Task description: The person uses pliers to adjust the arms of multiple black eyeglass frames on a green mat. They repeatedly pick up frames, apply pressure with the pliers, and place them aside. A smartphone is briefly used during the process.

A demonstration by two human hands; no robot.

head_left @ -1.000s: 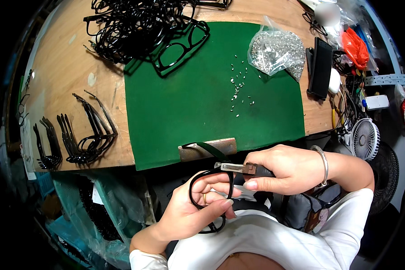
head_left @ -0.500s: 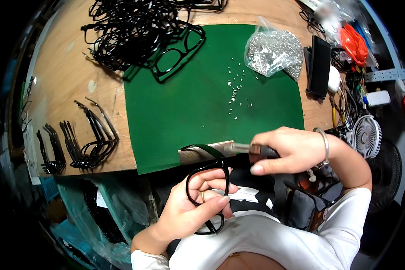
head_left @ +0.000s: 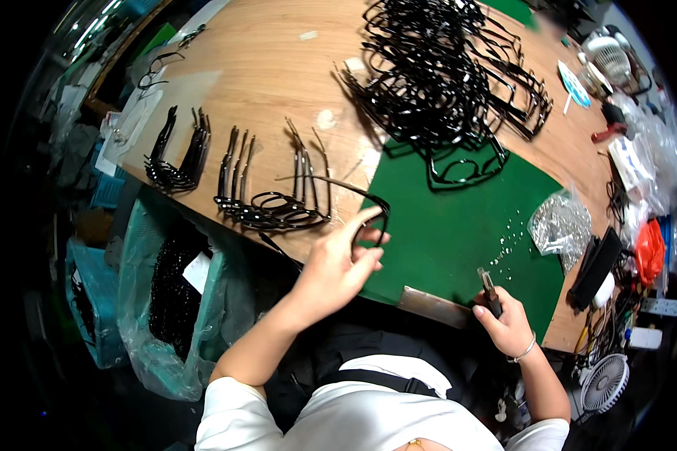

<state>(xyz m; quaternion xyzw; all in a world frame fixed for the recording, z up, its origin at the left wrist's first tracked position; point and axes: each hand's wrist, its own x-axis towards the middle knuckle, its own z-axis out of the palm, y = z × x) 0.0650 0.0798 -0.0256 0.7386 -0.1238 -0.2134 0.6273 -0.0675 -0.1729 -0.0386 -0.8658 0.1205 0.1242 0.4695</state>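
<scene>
Your left hand point(head_left: 331, 267) grips a frame point(head_left: 386, 209), your right hand point(head_left: 508, 325) a tool point(head_left: 492, 295), well apart; if you swing low, the frame could snag the nearby stack point(head_left: 267, 219)

Left hand point(head_left: 337, 264) stretched forward, fingers point(head_left: 370, 235) curled; right hand point(head_left: 513, 328) clenched, farther back.

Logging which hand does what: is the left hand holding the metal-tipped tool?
No, the metal-tipped tool is in the right hand, while the left hand holds a black glasses frame.
</scene>
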